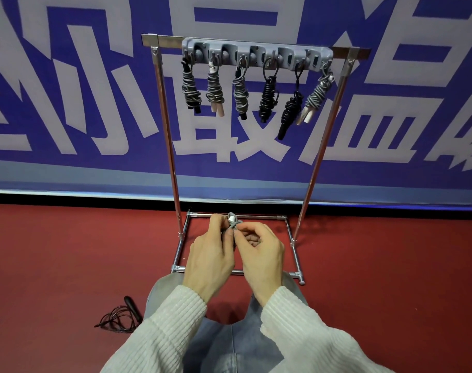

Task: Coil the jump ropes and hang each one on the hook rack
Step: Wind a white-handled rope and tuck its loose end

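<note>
Both sleeves (170, 327) of a pale ribbed sweater reach forward over grey trousers (229, 343). Left hand (210, 257) and right hand (261, 254) meet just above the red floor (68, 251), their fingers (230, 234) pinching a grey jump rope (233, 223) whose white handle tip shows between them. Ahead stands a metal frame (170, 135) carrying a grey hook rack (256, 55) on its top bar. Six coiled ropes (240, 90) hang from the hooks, four grey and two black. One loose black rope (119, 316) lies on the floor beside the person's left knee. Behind the frame hangs a blue banner (68, 90) with large pale characters.
</note>
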